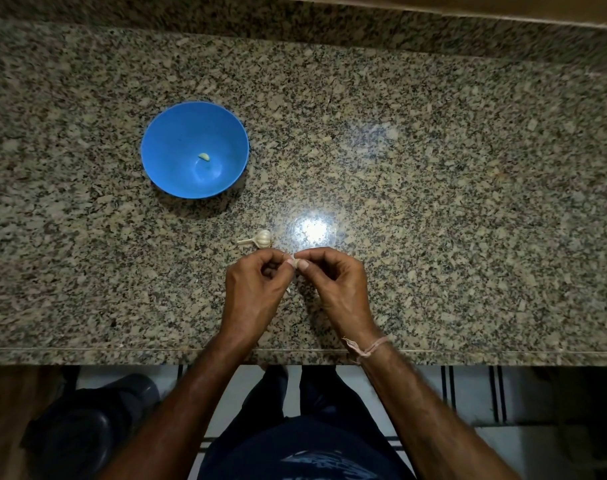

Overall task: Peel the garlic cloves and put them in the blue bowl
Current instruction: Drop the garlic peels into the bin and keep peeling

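Here, small pale garlic clove (296, 263) pinched between fingertips of left hand (252, 292) and right hand (340, 289), above near-centre of speckled granite desk (433, 168). Both hands curled, fingers closed on clove. Probably light, firm, papery skin brittle; likely slippery once bare. Best hold: ends, thumbnail under skin edge. Partial whitish garlic bulb (262, 239) just beyond hands. Round blue plastic bowl (163, 133) far left, one peeled yellowish clove (204, 156) inside.

left hand (252, 289), right hand (338, 284), fingers curled, fingertips meeting, pinching
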Tool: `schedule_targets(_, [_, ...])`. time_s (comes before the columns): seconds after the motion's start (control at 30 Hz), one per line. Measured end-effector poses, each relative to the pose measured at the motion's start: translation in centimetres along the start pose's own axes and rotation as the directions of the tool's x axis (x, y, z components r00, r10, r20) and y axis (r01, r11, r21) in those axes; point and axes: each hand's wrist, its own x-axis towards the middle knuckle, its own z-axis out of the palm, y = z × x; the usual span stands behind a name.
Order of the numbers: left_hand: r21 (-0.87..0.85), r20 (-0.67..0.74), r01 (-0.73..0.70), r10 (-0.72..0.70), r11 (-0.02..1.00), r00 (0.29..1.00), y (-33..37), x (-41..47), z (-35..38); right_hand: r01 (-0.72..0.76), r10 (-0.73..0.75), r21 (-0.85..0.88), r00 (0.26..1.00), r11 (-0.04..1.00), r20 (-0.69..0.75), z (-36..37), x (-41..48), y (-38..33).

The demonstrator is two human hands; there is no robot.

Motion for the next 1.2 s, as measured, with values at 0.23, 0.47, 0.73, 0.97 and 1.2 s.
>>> schedule_targets(0.23, [0.05,-0.004,-0.012,0.012,0.999,1.0,0.3,-0.2,0.5,-0.115,0.114,0.14,0.993,0.983,0.017,0.3,-0.1,0.1])
schedule_targets(0.47, [0.098,-0.065,0.036,-0.03,0.995,0.997,-0.4,0.1,1.1,-0.361,0.366,0.438,0.927,0.823,0.077,-0.6,0.0,-0.2])
schedule_targets(0.73, [0.151,-0.086,-0.053,0.067,0.987,0.994,-0.8,0.1,1.2,-0.358,0.377,0.399,0.926,0.844,0.035,-1.3,0.4,0.2])
schedule_targets(0.97, [0.261,-0.116,-0.136,0.171,0.956,0.978,-1.0,0.0,1.3,-0.333,0.345,0.32,0.938,0.887,0.019,-1.2,0.4,-0.2])
schedule_targets(1.2, [0.116,-0.02,-0.17,0.174,0.979,0.985,-1.3,-0.6,1.1,-0.335,0.335,0.247,0.941,0.909,0.045,-0.4,0.0,-0.5])
